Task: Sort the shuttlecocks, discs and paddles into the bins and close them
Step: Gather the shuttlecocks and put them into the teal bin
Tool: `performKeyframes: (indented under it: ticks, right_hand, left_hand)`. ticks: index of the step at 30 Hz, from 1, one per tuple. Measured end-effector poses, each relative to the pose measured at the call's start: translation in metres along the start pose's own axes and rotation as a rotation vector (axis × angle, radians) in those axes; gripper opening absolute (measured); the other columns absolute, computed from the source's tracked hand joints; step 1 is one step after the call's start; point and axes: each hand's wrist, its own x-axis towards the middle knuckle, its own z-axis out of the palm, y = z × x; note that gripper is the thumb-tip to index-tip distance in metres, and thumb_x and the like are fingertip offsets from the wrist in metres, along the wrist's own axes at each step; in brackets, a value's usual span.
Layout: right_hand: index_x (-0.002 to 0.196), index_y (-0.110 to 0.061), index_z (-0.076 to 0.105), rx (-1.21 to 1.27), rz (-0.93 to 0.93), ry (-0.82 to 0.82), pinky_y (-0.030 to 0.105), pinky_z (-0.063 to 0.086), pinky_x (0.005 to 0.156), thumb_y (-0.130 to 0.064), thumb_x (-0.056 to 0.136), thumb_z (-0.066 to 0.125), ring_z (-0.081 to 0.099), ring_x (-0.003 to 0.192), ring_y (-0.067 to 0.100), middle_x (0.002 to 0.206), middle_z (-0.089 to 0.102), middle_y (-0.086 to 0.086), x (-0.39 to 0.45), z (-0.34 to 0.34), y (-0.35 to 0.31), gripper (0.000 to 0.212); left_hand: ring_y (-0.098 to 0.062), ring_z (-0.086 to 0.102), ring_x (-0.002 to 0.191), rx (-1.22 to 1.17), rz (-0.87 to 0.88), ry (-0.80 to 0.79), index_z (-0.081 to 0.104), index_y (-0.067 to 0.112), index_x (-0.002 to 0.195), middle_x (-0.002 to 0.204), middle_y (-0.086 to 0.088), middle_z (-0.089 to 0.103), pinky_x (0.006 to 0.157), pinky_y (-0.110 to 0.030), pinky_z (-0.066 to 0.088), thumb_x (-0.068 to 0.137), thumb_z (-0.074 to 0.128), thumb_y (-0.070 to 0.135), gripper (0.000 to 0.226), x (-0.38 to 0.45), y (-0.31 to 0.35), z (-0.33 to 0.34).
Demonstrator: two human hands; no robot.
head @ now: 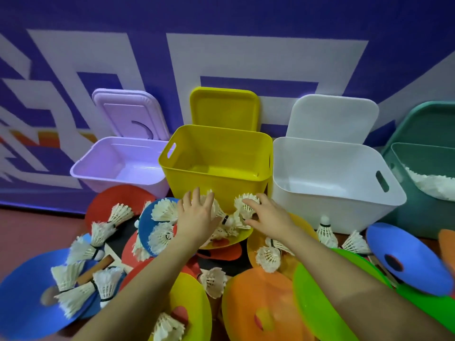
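- Closest below the lens: two bare forearms reaching forward over a heap of flat discs, among them an orange disc (261,303), a lime-green disc (320,291) and a blue disc (24,299) at far left.
- Behind the heap, against a purple-and-white wall (221,45): four open bins in a row, each with its lid propped upright behind it.
- White bin (332,190), right of centre, showing nothing inside.
- Yellow bin (216,185), centre, just behind both hands, interior bare.
- Lilac bin (118,166), left, lower than the yellow one, interior bare.
- Green bin (423,193), far right and cut by the frame edge, holding a mound of white feathers.
- Wooden paddle handle (94,270) poking out among the left-hand discs, half buried under shuttlecocks.
- Left hand (199,215), palm down, fingers loosely spread over a cluster of shuttlecocks (231,222) lying on a yellow disc (231,238).
- Right hand (266,212), palm down, fingers curled onto a white shuttlecock (246,203) at the foot of the yellow bin; firm pinch or mere touch, cannot tell.
- More shuttlecocks scattered across the discs on both sides.
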Motion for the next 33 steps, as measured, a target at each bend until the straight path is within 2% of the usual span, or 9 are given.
performKeyframes:
  ticks: [2,4,7,9,14,21,26,31,33]
  right_hand:
    - [0.134,-0.024,0.046,0.045,0.035,0.072,0.036,0.041,0.096,-0.041,0.094,0.049,0.045,0.122,0.027,0.147,0.030,0.009,0.004,0.006,-0.003,0.044]
    - [0.114,-0.017,0.063,0.148,0.055,0.147,0.034,0.045,0.088,-0.037,0.095,0.050,0.051,0.115,0.024,0.145,0.035,0.007,0.003,0.011,-0.003,0.031]
    - [0.095,-0.011,0.068,0.286,0.054,0.228,0.037,0.049,0.081,-0.032,0.095,0.051,0.056,0.105,0.020,0.145,0.036,0.004,-0.007,0.014,-0.002,0.027]
    - [0.093,-0.010,0.069,0.350,0.035,0.286,0.039,0.049,0.084,-0.028,0.095,0.052,0.057,0.103,0.020,0.145,0.036,0.003,-0.017,0.012,-0.002,0.024]
    - [0.091,-0.015,0.072,0.374,0.003,0.511,0.031,0.047,0.082,-0.024,0.088,0.063,0.056,0.109,0.017,0.137,0.048,0.002,-0.049,-0.006,0.006,0.013]
    - [0.083,-0.013,0.072,0.374,0.079,0.775,0.036,0.053,0.074,-0.019,0.079,0.072,0.062,0.096,0.024,0.122,0.059,0.007,-0.090,-0.041,0.054,0.007]
    - [0.083,-0.011,0.072,0.365,0.182,0.911,0.034,0.050,0.074,-0.014,0.080,0.072,0.059,0.096,0.022,0.125,0.056,0.008,-0.129,-0.074,0.121,0.004]
    - [0.083,-0.010,0.071,0.359,0.355,1.002,0.035,0.049,0.079,-0.017,0.082,0.070,0.059,0.100,0.025,0.124,0.056,0.007,-0.171,-0.106,0.214,0.007]
    - [0.082,-0.010,0.071,0.341,0.410,1.028,0.036,0.049,0.077,-0.016,0.081,0.072,0.059,0.101,0.026,0.123,0.057,0.007,-0.185,-0.118,0.250,0.006]
  left_hand:
    - [-0.035,0.025,0.136,-0.016,-0.044,-0.038,0.023,0.027,0.146,0.151,-0.014,0.021,0.105,-0.046,0.025,0.089,0.046,0.057,0.068,0.002,-0.003,0.002]
    - [-0.036,0.041,0.122,-0.071,-0.031,-0.040,0.031,0.024,0.143,0.140,-0.016,0.035,0.096,-0.043,0.036,0.089,0.051,0.051,0.063,0.005,-0.007,0.003]
    - [-0.041,0.057,0.090,-0.093,0.093,0.042,0.058,0.012,0.121,0.107,-0.019,0.057,0.072,-0.043,0.049,0.071,0.078,0.036,0.059,0.004,-0.010,0.002]
    - [-0.039,0.060,0.080,-0.090,0.119,0.113,0.064,0.011,0.112,0.097,-0.017,0.061,0.063,-0.041,0.051,0.061,0.085,0.032,0.059,0.000,-0.008,0.000]
    - [-0.035,0.060,0.084,-0.155,0.227,0.291,0.061,0.011,0.117,0.101,-0.015,0.062,0.064,-0.038,0.051,0.064,0.083,0.031,0.060,-0.006,0.006,-0.019]
    - [-0.033,0.057,0.091,-0.257,0.389,0.371,0.055,0.012,0.124,0.106,-0.015,0.059,0.072,-0.039,0.051,0.072,0.072,0.035,0.059,0.008,0.074,-0.054]
    - [-0.032,0.055,0.090,-0.297,0.470,0.411,0.055,0.014,0.123,0.105,-0.013,0.059,0.073,-0.036,0.048,0.074,0.058,0.042,0.056,0.033,0.159,-0.074]
    - [-0.034,0.054,0.090,-0.411,0.582,0.429,0.055,0.010,0.124,0.105,-0.015,0.058,0.076,-0.040,0.048,0.067,0.074,0.031,0.063,0.054,0.269,-0.080]
    - [-0.033,0.055,0.088,-0.423,0.612,0.434,0.055,0.011,0.122,0.103,-0.013,0.058,0.073,-0.039,0.049,0.069,0.066,0.036,0.059,0.062,0.315,-0.082]
